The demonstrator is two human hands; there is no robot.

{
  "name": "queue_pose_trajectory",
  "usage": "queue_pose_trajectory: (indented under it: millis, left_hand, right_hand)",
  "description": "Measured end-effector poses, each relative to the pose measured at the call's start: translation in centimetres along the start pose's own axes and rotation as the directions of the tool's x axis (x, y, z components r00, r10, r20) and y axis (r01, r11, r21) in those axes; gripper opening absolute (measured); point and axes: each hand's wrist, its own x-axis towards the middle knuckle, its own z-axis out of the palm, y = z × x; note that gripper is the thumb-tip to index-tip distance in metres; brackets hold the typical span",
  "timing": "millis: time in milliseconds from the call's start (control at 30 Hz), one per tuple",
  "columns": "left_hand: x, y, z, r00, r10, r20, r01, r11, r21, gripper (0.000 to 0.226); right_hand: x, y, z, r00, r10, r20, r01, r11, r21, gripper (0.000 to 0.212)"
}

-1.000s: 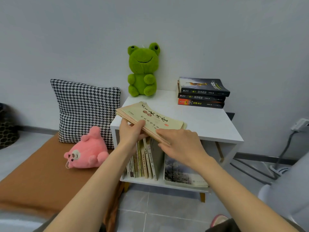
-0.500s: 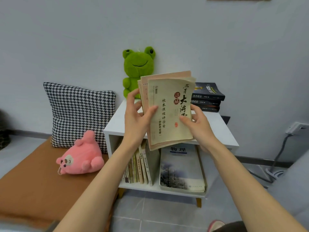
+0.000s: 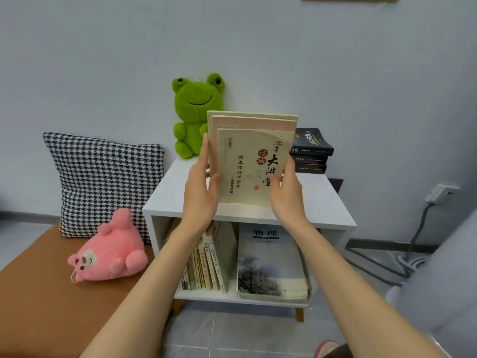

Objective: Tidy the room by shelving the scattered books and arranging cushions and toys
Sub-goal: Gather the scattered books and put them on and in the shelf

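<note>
A small stack of beige paperback books (image 3: 251, 161) stands upright on its lower edge on top of the white shelf unit (image 3: 327, 202). My left hand (image 3: 200, 186) grips its left side and my right hand (image 3: 286, 192) grips its right side. Inside the shelf, several books (image 3: 206, 257) stand upright at the left and a blue-covered book (image 3: 271, 262) lies tilted at the right. A green frog plush (image 3: 195, 115) sits at the back of the shelf top, partly hidden by the stack. A pink plush toy (image 3: 108, 250) lies in front of a houndstooth cushion (image 3: 103, 179).
Three dark books (image 3: 311, 151) are stacked flat at the back right of the shelf top. An orange-brown bench (image 3: 38, 293) runs along the left. A wall socket (image 3: 441, 193) and cables (image 3: 410, 257) are at the right, with grey upholstery (image 3: 444, 288) beside them.
The stack lay flat in both hands a second ago. It has been turned upright and squared, and now stands on the shelf top with a hand on each side.
</note>
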Motion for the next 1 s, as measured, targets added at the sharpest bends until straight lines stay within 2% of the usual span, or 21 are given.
queue_pose_trajectory:
  millis: [100, 167, 467, 567, 667, 733, 833, 1000]
  left_hand:
    - [-0.2, 0.1, 0.4, 1.0, -0.014, 0.027, 0.013, 0.999, 0.033, 0.071]
    - [-0.3, 0.3, 0.6, 0.999, -0.022, 0.032, 0.02, 0.998, 0.06, 0.073]
    - [-0.4, 0.9, -0.9, 0.998, -0.045, -0.044, 0.049, 0.994, 0.096, 0.075]
    - [-0.6, 0.4, -2.3, 0.998, -0.066, -0.011, 0.065, 0.997, -0.029, 0.071]
    - [-1.3, -0.1, -3.7, 0.988, -0.144, 0.053, 0.151, 0.97, -0.192, 0.079]
    - [-2.3, 0.1, -4.7, 0.987, -0.133, 0.096, 0.146, 0.978, -0.147, 0.084]
    - [-3.6, 0.4, -6.3, 0.98, -0.094, 0.175, 0.11, 0.99, -0.089, 0.083]
    - [-5.4, 0.7, -8.9, 0.938, -0.224, 0.264, 0.236, 0.972, -0.013, 0.064]
  right_hand:
    - [-0.1, -0.1, 0.3, 0.999, 0.032, 0.012, -0.031, 0.997, -0.066, 0.07]
    - [-0.3, -0.3, 0.6, 0.999, 0.032, 0.014, -0.031, 0.997, -0.067, 0.075]
    - [-0.6, -0.5, 0.2, 1.0, -0.026, 0.015, 0.025, 1.0, 0.01, 0.075]
    - [-1.0, -1.1, -0.3, 0.998, -0.038, 0.041, 0.035, 0.996, 0.083, 0.07]
    - [-1.8, -1.0, -0.5, 0.995, -0.014, 0.097, -0.003, 0.984, 0.178, 0.067]
    - [-2.6, -0.9, -0.7, 0.987, 0.012, 0.159, -0.045, 0.979, 0.2, 0.065]
    - [-4.0, -1.5, -1.2, 0.96, 0.036, 0.278, -0.067, 0.993, 0.101, 0.045]
    - [-5.9, -1.4, -1.6, 0.915, 0.102, 0.39, -0.091, 0.995, -0.048, 0.03]
